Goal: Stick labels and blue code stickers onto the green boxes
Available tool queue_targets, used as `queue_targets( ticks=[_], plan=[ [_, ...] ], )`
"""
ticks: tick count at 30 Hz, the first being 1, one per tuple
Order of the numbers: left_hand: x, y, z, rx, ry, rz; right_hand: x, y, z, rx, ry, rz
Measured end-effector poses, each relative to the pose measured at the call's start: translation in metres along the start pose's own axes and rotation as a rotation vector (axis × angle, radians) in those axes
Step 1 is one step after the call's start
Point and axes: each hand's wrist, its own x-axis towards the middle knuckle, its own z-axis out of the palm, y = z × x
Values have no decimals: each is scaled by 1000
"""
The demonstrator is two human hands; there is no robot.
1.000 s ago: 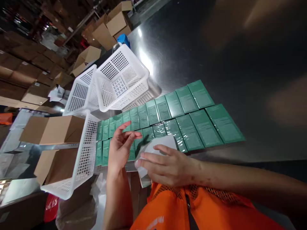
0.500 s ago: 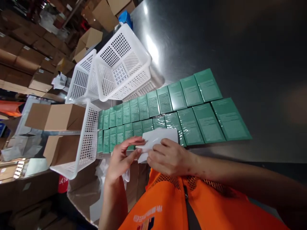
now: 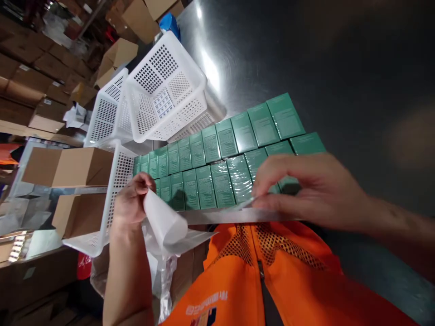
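At the far left, brown cardboard flaps point(image 3: 73, 167) show at a white perforated basket point(image 3: 120, 179). Just right of it, the person's left hand point(image 3: 132, 199) is closed on the top edge of a white sheet point(image 3: 165, 222), which curls and hangs down at the table's near edge. Behind, another white basket point(image 3: 166, 90) is tilted, with a printed card point(image 3: 163, 103) inside. In the middle, two rows of green boxes point(image 3: 219, 183) stand side by side on a dark metal table point(image 3: 340, 90). To the right, well apart from the left, the right hand point(image 3: 302, 190) pinches a thin pale strip point(image 3: 243, 204) before the near row, above an orange vest point(image 3: 231, 280)
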Motion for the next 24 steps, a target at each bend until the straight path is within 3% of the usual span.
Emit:
queue_targets(
  ticks=[2, 4, 7, 9, 15, 24],
  plan=[
    [-3, -3, 28, 47, -194, -99, 14, 8, -12, -75, 19, 190],
    [-11, -9, 59, 176, -455, -156, 26, 22, -17, -98, -40, 318],
    [-24, -21, 95, 443, -627, -80, 36, 47, -16, -74, -187, 446],
    [-30, -30, 108, 533, -637, -36, 38, 59, -12, -59, -230, 499],
    [-36, -48, 127, 495, -603, -75, 35, 67, -2, -119, -227, 554],
    [-36, -54, 142, 718, -537, -66, 28, 76, 10, -491, -177, 411]
  ],
)
